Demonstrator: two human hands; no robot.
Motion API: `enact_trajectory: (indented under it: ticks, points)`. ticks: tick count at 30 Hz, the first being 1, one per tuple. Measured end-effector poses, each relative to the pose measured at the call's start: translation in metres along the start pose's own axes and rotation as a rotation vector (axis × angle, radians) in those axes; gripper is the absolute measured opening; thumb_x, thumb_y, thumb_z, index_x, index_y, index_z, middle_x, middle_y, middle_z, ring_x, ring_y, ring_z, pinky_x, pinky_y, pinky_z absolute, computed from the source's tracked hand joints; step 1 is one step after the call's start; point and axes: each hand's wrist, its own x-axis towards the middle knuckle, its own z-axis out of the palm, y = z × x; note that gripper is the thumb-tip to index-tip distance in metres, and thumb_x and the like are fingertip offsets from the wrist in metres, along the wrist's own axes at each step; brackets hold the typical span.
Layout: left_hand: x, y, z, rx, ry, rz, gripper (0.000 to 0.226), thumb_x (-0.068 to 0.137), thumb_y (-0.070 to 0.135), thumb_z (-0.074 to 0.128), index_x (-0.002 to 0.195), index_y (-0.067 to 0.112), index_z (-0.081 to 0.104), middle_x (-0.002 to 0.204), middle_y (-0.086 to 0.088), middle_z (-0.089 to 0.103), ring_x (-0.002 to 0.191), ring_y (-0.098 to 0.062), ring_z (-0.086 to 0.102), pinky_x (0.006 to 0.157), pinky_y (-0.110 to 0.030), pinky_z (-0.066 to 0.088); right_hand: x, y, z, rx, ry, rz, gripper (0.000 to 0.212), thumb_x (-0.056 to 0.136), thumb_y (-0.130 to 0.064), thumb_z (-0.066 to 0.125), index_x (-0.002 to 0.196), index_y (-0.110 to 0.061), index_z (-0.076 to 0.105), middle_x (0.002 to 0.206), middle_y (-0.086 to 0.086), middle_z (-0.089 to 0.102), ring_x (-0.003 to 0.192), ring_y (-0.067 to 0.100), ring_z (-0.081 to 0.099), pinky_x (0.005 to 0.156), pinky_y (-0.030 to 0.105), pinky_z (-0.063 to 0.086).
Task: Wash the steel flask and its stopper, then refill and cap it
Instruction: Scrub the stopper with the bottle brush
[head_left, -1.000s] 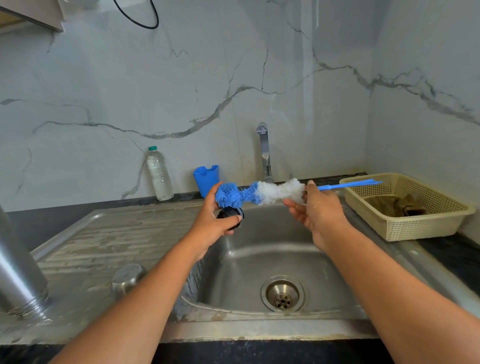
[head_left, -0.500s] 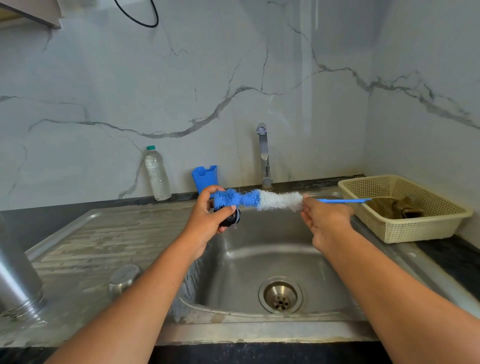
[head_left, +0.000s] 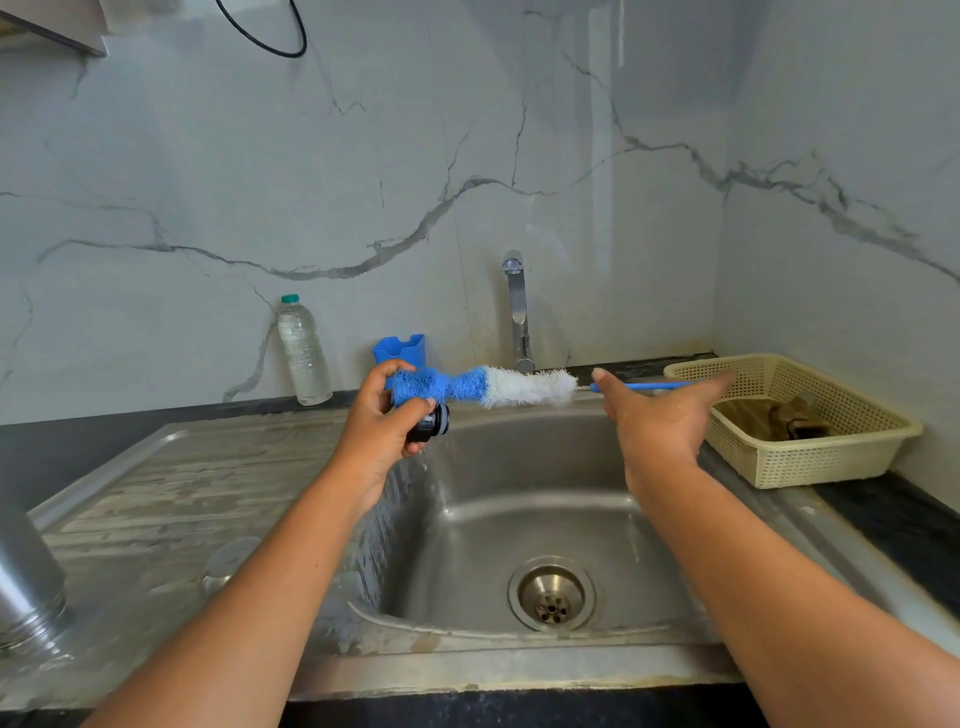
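Steel sink (head_left: 467, 525) under marble wall (head_left: 311, 182), below both hands | steel flask (head_left: 28, 577) on drainboard (head_left: 182, 488), far left of left hand (head_left: 379, 431) | cream basket (head_left: 810, 462) just beyond right hand (head_left: 660, 421) | left hand grips black stopper (head_left: 434, 423), blue tip of brush (head_left: 498, 387) against it | right hand spread flat, brush handle along its fingers

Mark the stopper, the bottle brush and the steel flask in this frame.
stopper (head_left: 435, 422), head view, on its black exposed end.
bottle brush (head_left: 511, 387), head view, on the white bristles.
steel flask (head_left: 26, 577), head view, on its body at the left edge.
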Motion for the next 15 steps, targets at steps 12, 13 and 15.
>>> enact_trajectory:
  ticks: [12, 13, 15]
  points:
    - [0.004, 0.011, -0.018, 0.019, 0.145, 0.09, 0.042, 0.095, 0.004, 0.059, 0.108, 0.043, 0.062, 0.109, -0.001, 0.064, 0.076, -0.017, 0.057, 0.054, -0.027, 0.044, -0.011, -0.009, -0.009, -1.08, -0.494, -0.303, 0.025, 0.097, -0.055, 0.059, 0.104, -0.031, 0.063, 0.08, -0.004, 0.065, 0.073, 0.017, 0.064, 0.06, 0.034, 0.055]
    - [0.004, 0.011, -0.019, 0.029, 0.142, 0.091, 0.041, 0.095, 0.004, 0.059, 0.108, 0.042, 0.062, 0.108, -0.001, 0.063, 0.077, -0.017, 0.057, 0.055, -0.027, 0.045, -0.012, -0.011, -0.009, -1.161, -0.528, -0.321, 0.029, 0.098, -0.054, 0.058, 0.104, -0.027, 0.068, 0.08, -0.003, 0.066, 0.072, 0.016, 0.064, 0.057, 0.031, 0.052]
    - [0.004, 0.011, -0.019, 0.038, 0.136, 0.089, 0.04, 0.096, 0.003, 0.058, 0.109, 0.041, 0.062, 0.107, -0.001, 0.063, 0.08, -0.019, 0.057, 0.056, -0.028, 0.045, -0.014, -0.015, -0.009, -1.265, -0.58, -0.355, 0.034, 0.099, -0.055, 0.056, 0.103, -0.025, 0.072, 0.08, -0.002, 0.066, 0.071, 0.016, 0.063, 0.054, 0.029, 0.048]
